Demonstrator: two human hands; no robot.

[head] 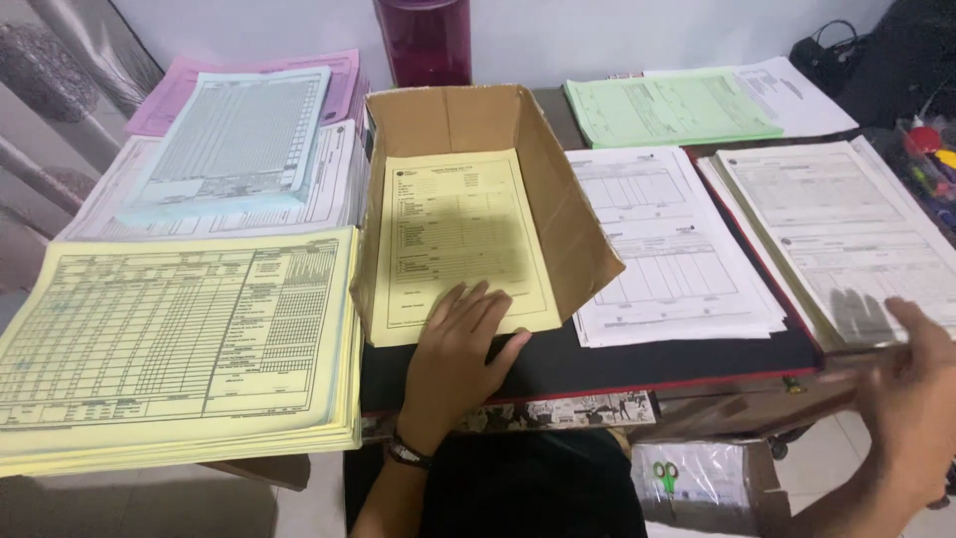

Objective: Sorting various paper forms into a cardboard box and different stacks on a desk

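My left hand [460, 344] rests flat, fingers spread, on the yellow form [460, 244] lying in the cardboard box [558, 209] mid-tabletop, right hand [911, 384] open, empty, blurred beside the white stack [846, 234]; best to press evenly, keeping the sheet square.

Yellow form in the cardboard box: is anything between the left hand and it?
Nothing visible. The left hand already rests with its fingers on the lower edge of the yellow form, which lies in the open-fronted cardboard box. The right hand is off by the white stack.
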